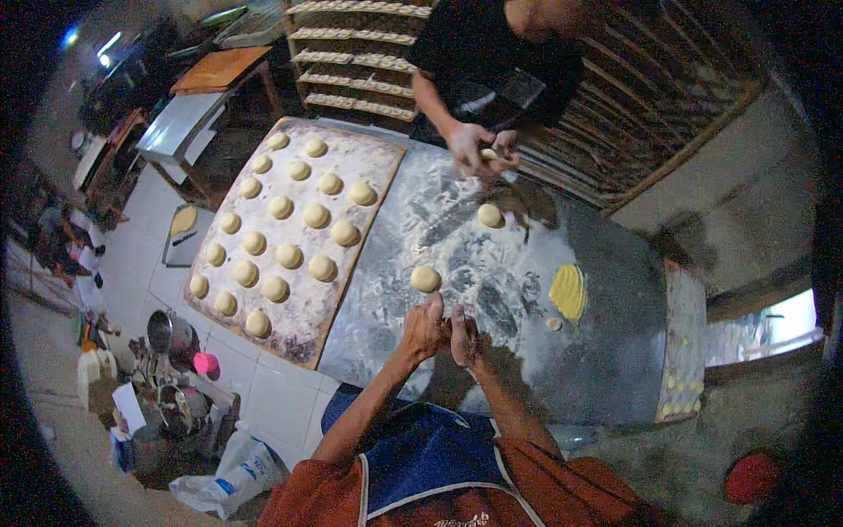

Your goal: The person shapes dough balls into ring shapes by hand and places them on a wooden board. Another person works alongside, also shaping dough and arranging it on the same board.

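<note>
My left hand [424, 327] and my right hand [461, 335] are close together over the floured steel table [606, 351], their fingers bent and drawn together; whatever is between them, if anything, is hidden. A round dough ball [426, 279] rests just beyond my left hand's thumb. Farther back lies another dough ball [490, 215]. To the right are a yellow, ridged patch [568, 290] and a small dough bit [553, 324]. A floured wooden board [312, 162] holds rows of several dough balls at the left.
Across the table, a co-worker's hands [483, 151] work a dough piece. Racks [351, 61] of shaped dough stand behind. Pots [171, 338], a pink container [205, 363] and a white sack [233, 474] sit at lower left. Another board [680, 307] with dough lies at far right.
</note>
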Motion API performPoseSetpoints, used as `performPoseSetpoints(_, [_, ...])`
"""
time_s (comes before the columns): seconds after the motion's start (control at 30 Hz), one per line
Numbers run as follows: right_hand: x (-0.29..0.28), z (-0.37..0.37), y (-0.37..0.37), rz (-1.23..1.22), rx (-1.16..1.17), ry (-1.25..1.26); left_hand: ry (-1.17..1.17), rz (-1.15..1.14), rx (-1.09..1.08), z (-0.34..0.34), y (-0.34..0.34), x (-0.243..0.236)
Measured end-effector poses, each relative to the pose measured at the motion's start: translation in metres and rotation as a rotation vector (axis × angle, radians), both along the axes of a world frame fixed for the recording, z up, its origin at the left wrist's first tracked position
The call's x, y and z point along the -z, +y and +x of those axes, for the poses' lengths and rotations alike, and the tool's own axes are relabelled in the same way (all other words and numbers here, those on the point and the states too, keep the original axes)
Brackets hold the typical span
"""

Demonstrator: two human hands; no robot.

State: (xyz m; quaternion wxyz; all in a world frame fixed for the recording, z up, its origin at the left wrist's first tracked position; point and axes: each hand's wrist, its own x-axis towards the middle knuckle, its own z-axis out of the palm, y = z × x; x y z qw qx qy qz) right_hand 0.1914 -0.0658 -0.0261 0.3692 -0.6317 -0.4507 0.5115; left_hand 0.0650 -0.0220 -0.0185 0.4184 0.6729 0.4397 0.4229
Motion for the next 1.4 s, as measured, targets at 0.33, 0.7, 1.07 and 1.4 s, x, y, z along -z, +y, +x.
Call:
performPoseSetpoints(0.33, [-0.002,-0.061,0.017,0.055,-0.053,-0.283,-0.233,-0.257,-0.011,-0.055,0.015,-0.004])
performPoseSetpoints(0.7, [0.01,-0.108,0.023,0.116,0.068,-0.018,-0.566,-0.415,-0.03,-0.121,0.023,-0.003])
performPoseSetpoints(1.07, [0.002,-0.159,0.026,0.254,-0.076,-0.221,-0.291,-0.296,-0.17,-0.186,0.008,0.001])
performPoseSetpoints(1.4, [-0.043,-0.219,0.041,0.337,-0.617,-0.271,0.118,0.165,-0.312,-0.242,-0.016,0.002])
